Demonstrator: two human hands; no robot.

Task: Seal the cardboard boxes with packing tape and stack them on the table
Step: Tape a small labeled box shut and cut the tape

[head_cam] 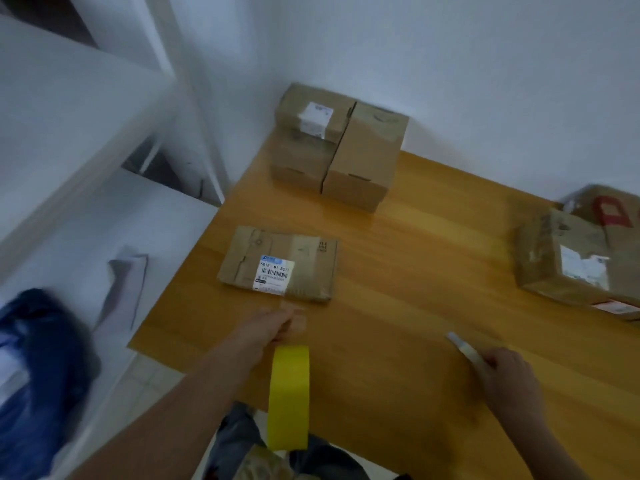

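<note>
The flat box (280, 265) lies just beyond the left hand (273, 329), grip too blurred to tell. The right hand (509, 379) clutches a white tool (464, 348).

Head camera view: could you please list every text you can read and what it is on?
"501E-", then perhaps "MI BS77": white barcode label on the flat brown cardboard box.
Too blurred: smaller print on that label.
Blurred: white sticker on the rear stacked cardboard box.
Blurred: pale label on the right-hand cardboard box.
Unreadable: red mark on the far-right cardboard box.
</note>
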